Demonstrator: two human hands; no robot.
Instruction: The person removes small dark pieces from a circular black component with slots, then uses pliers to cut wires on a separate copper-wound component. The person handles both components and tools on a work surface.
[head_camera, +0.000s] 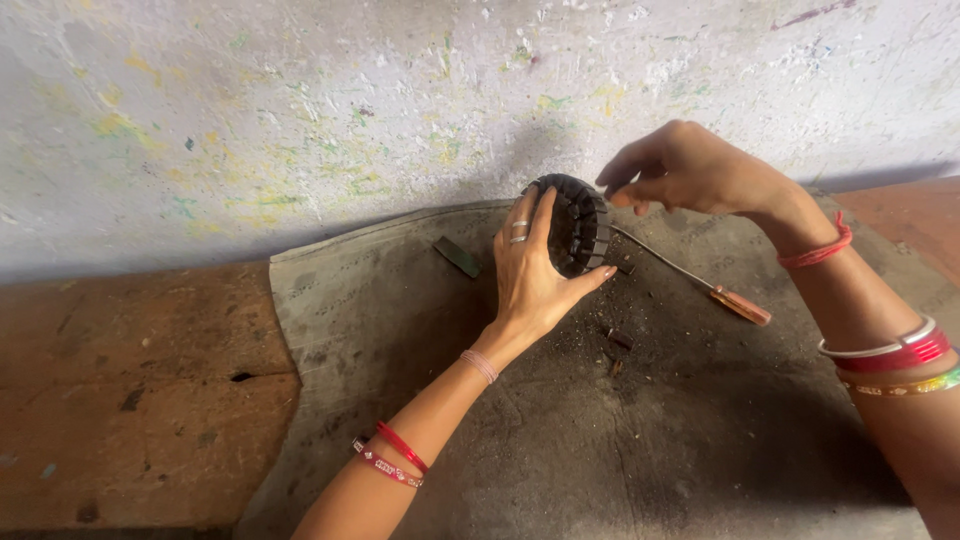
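Nearest: both forearms with red and white bangles reach in over a grey mat (640, 460) spread on a worn brown bench top (130, 390). Small brown bits (618, 345) lie loose on the mat among dark grit. Left hand (535, 265), two rings, wrapped around a dark slotted metal ring (578, 225), holding it on edge on the mat near the wall. Right hand (680, 170) pinched at the ring's upper rim; what it pinches, cannot tell. Screwdriver (700, 282), orange handle, just beside the ring. Small dark green strip (456, 257) left. Paint-flecked white wall (300, 100) behind.
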